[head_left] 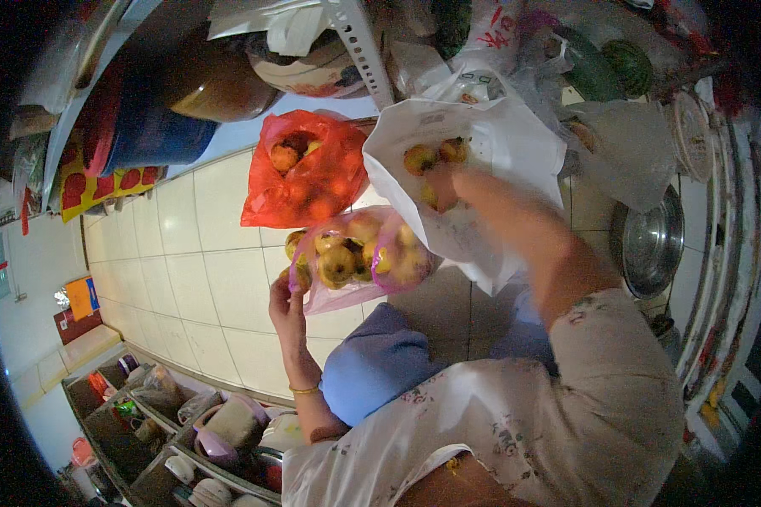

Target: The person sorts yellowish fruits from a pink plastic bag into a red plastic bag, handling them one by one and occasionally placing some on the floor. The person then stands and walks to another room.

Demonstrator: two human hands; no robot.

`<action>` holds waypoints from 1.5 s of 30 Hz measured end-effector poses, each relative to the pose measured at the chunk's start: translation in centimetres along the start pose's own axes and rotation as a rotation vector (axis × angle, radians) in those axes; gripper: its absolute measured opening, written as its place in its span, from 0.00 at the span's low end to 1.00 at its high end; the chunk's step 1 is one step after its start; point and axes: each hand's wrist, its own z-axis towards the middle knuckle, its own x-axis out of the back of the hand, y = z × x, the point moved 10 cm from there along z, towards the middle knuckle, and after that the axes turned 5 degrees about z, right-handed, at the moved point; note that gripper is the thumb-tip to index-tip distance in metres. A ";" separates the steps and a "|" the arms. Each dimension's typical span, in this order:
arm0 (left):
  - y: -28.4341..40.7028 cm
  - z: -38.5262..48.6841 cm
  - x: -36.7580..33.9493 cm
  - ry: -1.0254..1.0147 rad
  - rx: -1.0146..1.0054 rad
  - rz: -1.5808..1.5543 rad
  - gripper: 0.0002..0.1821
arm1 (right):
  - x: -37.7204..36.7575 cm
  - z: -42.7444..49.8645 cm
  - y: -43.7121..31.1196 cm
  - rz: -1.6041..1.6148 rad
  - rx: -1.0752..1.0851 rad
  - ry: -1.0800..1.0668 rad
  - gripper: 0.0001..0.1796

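My left hand grips the edge of a pink plastic bag holding several yellow-green round fruits. My right hand, blurred, reaches into a large white bag, right beside several yellowish fruits; whether its fingers hold one is unclear. Behind the pink bag, a red plastic bag contains orange-yellow fruits, partly seen through its opening.
Pale floor tiles extend to the left. A metal basin stands at the right, near a translucent bag. Shelving with a perforated metal post rises behind the bags. Open compartments with containers line the lower left.
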 end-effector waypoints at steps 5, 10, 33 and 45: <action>6.9 -1.5 5.0 0.347 -0.274 0.168 0.21 | 17.8 -9.8 -7.0 0.340 0.224 0.104 0.45; 17.7 -0.8 -8.3 -0.315 0.039 -0.788 0.15 | 21.5 -20.0 -7.8 1.507 0.493 0.156 0.47; 23.1 -2.1 -20.8 -0.499 -0.210 -0.733 0.40 | 20.9 -23.1 -8.5 1.333 0.518 0.502 0.42; 24.1 -2.4 -19.5 -0.388 -0.445 -0.550 0.42 | 21.7 -23.8 -9.9 1.240 0.609 0.572 0.41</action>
